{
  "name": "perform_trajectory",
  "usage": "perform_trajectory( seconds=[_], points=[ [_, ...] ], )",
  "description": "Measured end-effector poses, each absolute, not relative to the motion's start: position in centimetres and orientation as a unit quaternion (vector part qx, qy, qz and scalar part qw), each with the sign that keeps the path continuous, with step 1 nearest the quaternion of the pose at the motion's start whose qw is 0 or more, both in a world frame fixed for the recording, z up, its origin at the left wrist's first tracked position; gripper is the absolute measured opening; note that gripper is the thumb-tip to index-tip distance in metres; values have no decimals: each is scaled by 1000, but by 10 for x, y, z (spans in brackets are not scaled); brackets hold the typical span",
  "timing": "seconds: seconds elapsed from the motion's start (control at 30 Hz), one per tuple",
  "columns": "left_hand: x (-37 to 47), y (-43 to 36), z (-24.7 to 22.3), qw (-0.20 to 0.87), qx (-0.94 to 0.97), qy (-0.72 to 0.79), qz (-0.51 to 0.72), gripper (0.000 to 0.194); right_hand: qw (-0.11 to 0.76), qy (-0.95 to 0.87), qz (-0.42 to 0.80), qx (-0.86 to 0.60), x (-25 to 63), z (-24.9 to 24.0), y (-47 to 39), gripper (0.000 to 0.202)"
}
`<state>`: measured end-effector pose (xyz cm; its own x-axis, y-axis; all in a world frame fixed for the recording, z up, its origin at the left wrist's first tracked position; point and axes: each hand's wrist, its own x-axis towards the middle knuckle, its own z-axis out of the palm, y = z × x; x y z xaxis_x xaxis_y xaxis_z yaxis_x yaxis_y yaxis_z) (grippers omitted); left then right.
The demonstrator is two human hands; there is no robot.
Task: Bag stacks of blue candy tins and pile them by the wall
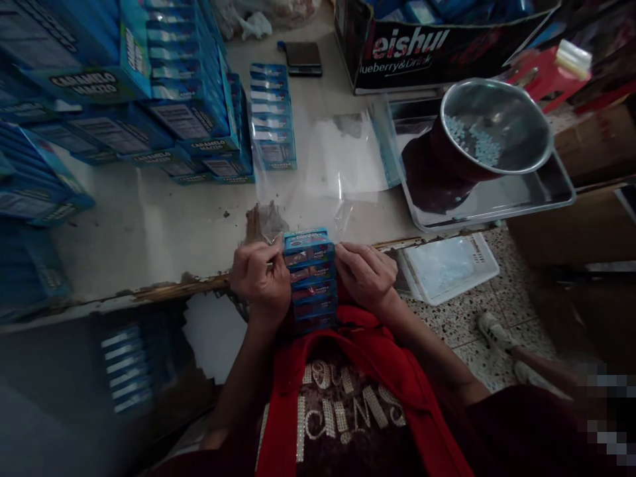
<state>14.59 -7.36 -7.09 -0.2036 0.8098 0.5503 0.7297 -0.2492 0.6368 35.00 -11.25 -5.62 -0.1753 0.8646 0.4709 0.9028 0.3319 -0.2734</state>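
At the table's front edge, a blue display box of "Caramelo Macizo" candy packs (311,278) sits between my hands, close against my red apron (298,371). My left hand (261,278) is closed in a pinch at its left side, with clear plastic film (342,199) showing at the fingertips. On the other side, my right hand (365,271) pinches too, fingers curled by the box's upper right corner; the film seems to run to it. Beyond the box the film spreads over the table. Whether either hand also presses on the box I cannot tell.
Stacked blue candy boxes (189,119) fill the left. Another box (272,119) stands mid-table near a small scale (304,58). At right, a metal bowl with pale blue pieces (497,132) rests on a tray (497,205), below a black carton (437,50). Someone's foot (494,329) shows at right.
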Motion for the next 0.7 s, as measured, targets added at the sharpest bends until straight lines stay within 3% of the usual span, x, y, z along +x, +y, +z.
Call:
perform_trajectory(
  seconds=[0.1, 0.27, 0.43, 0.7],
  points=[
    [148, -77, -62, 43, 653, 600, 460, 18, 281, -772, -45, -568, 348, -55, -113, 25],
    [127, -87, -92, -16, 679, 551, 485, 3, 411, -771, -99, -476, 347, -64, -108, 9],
    [113, -76, -139, -13, 652, 617, 440, 21, 439, -753, -81, -484, 346, -75, -103, 16],
    [115, -79, -135, 20, 691, 608, 391, 23, 443, -744, -68, -496, 346, -79, -107, 10]
  ],
)
